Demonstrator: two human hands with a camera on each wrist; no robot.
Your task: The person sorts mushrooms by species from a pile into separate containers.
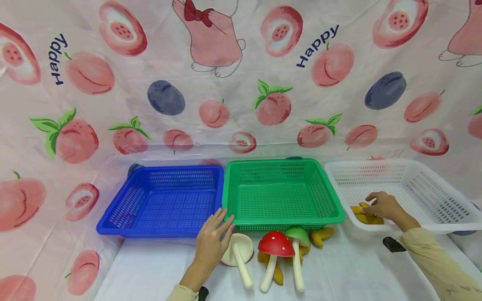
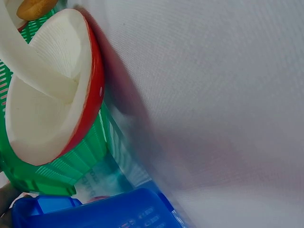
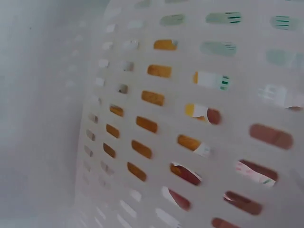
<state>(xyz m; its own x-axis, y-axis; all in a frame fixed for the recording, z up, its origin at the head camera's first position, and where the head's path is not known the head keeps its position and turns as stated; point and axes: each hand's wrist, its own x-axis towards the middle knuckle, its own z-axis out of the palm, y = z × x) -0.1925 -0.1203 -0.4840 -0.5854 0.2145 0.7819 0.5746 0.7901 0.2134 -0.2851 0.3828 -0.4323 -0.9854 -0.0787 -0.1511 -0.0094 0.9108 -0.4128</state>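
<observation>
My left hand (image 1: 212, 242) has its fingers extended, at the meeting rims of the blue basket (image 1: 156, 231) and green basket (image 1: 282, 221). Beside it, a toy mushroom (image 1: 242, 267) lies with its pale underside up; the left wrist view shows its red cap (image 2: 95, 95). To the right lie a red-capped mushroom (image 1: 276, 242) and a green-capped mushroom (image 1: 297, 235). Inside the white basket (image 1: 448, 228), my right hand (image 1: 385, 207) is over several yellow-brown, ginger-like pieces (image 1: 365, 218), its thumb and forefinger apart. Basket walls hide most of that hand in the right wrist view.
More yellow-brown pieces (image 1: 321, 236) lie under and beside the mushrooms, before the green basket. The three baskets stand in a row against a fruit-printed cloth (image 1: 226, 92). A white cloth (image 1: 354, 267) covers the table.
</observation>
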